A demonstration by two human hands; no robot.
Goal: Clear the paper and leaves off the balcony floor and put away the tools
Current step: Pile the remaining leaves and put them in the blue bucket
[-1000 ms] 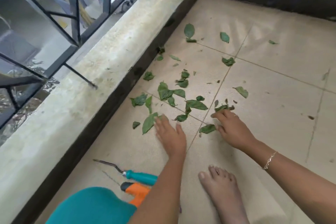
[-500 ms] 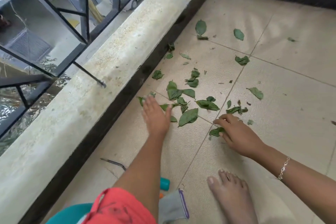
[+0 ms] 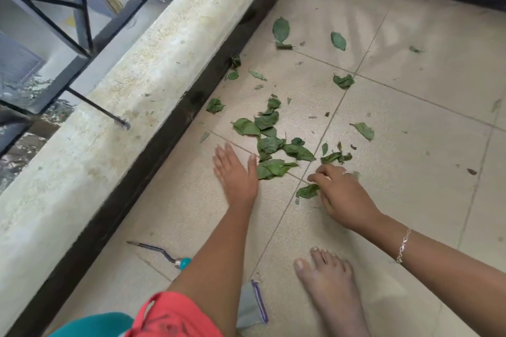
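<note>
At the bottom of the frame my bare foot (image 3: 328,290) stands on the tiled floor (image 3: 410,172), with a grey cloth (image 3: 250,308) edged in purple just left of it. Further left lies a tool (image 3: 164,253) with a thin bent metal shaft and a teal handle, partly hidden by my forearm.

In the middle, my left grip (image 3: 236,172) lies flat and open on the tile, thumb touching the edge of the leaves (image 3: 273,142). My right grip (image 3: 342,194) is curled, pinching a crumpled leaf (image 3: 308,191).

The leaves are dull green, some flat, many curled and torn, heaped at centre and thinning toward the upper middle. At left run a concrete ledge (image 3: 137,76) and a railing (image 3: 79,8).
</note>
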